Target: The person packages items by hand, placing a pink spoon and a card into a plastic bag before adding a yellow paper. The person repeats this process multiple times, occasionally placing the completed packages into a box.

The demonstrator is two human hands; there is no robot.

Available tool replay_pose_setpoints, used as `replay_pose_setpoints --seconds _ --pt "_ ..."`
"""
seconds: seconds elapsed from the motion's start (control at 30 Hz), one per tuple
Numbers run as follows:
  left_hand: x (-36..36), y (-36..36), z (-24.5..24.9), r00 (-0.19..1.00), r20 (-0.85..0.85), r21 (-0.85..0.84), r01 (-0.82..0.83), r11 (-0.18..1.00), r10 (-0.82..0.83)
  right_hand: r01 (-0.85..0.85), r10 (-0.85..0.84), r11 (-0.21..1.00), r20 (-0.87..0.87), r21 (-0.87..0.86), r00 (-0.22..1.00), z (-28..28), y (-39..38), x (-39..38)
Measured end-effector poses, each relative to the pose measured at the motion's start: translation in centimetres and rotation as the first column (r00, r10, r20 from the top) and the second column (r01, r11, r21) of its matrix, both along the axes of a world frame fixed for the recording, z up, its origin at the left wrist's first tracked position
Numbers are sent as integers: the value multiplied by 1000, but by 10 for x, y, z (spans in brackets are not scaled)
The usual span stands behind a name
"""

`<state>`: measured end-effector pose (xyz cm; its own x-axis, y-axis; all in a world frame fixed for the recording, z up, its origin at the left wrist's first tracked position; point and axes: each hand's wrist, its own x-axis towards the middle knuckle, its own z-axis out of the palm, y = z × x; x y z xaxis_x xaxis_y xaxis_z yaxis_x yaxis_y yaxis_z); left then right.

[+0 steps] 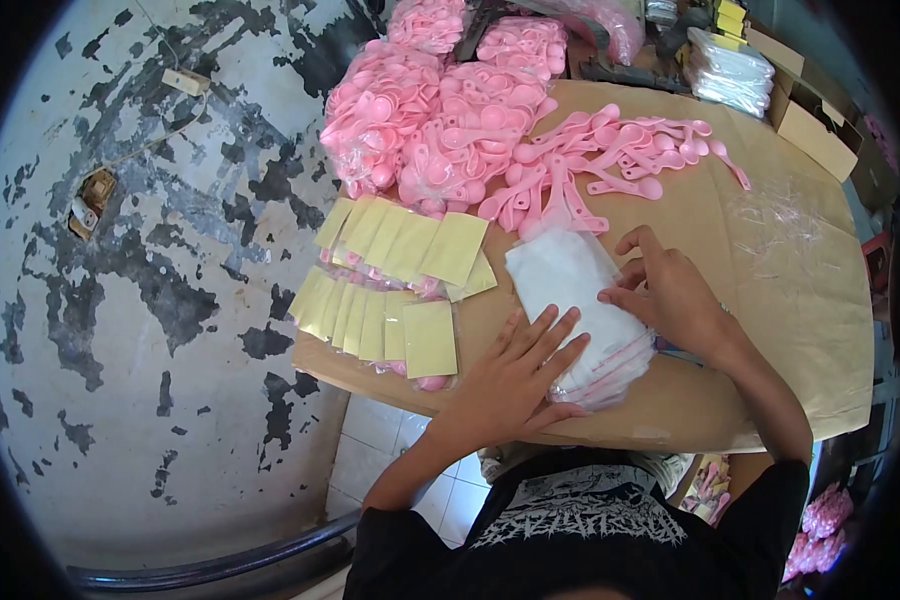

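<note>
A stack of white, translucent plastic bags [570,275] with pinkish-red lines near its lower end lies by the table's front edge. My left hand [515,375] is spread flat over the stack's lower left part, fingers apart. At the stack's right edge is my right hand [675,295], its fingers bent and its thumb touching the bags. A gap shows between thumb and index finger. Just beyond the stack are loose pink plastic spoons [550,185]. Left of it, two overlapping rows of small packets with pale yellow cards [430,338] lie on the table, with pink pieces showing under them.
Large clear bags full of pink spoons [470,120] stand at the back left. Thin clear plastic scraps [780,230] lie on the right of the brown table covering [710,405]. A cardboard box [815,130] and a plastic-wrapped stack [730,72] sit at the back right.
</note>
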<state>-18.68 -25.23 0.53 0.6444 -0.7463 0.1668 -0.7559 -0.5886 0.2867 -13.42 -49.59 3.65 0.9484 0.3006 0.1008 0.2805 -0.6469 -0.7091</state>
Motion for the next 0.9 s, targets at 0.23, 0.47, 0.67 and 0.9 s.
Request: replay_pose_setpoints --seconds 0.23,0.47,0.67,0.9 --pt "-3 -3 10 999 3 19 -49 999 49 -103 109 982 -28 156 994 -4 -10 5" --pt "-8 -12 -2 998 -36 -6 -59 998 58 -110 109 994 37 13 993 -6 -16 0" --pt "-9 -9 -1 997 -46 42 -65 997 67 -130 117 990 187 56 975 -8 -17 4" --pt "-8 -5 -12 997 -41 -19 -71 997 71 -149 155 980 -34 132 987 16 -32 10"
